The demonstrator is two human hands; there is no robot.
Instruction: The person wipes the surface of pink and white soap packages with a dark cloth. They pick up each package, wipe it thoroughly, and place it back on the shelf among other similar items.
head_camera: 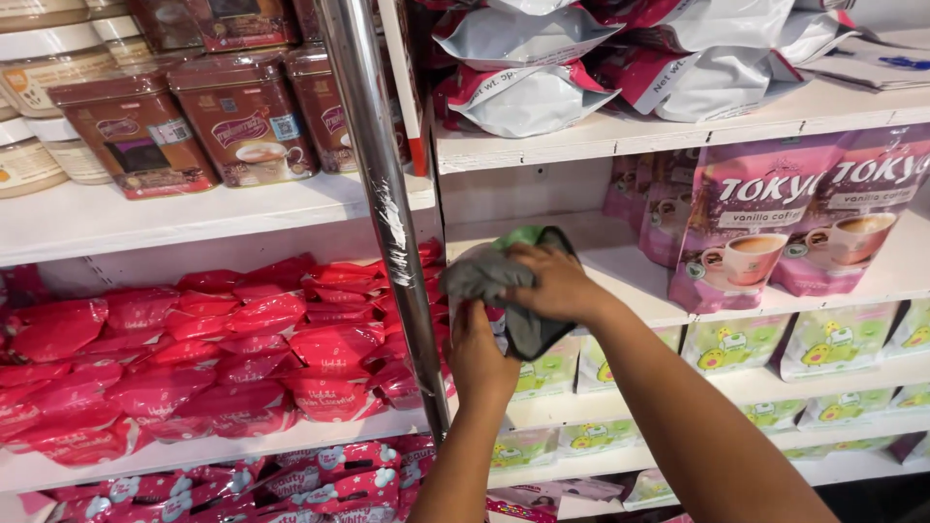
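Note:
My left hand (480, 360) grips the lower edge of a dark packet (531, 334) with a green top, held up in front of the white shelves. My right hand (557, 283) presses a grey cloth (482, 276) against the upper face of that packet. The cloth covers much of the packet's front. Both hands are just right of a metal pole.
A scuffed metal pole (387, 213) runs upright past the shelf edge. Red packets (194, 349) fill the left shelf, with brown tins (242, 116) above. Purple coffee pouches (756, 232) stand at right, silver-and-magenta bags (542, 87) above, pale green packs (833, 339) below.

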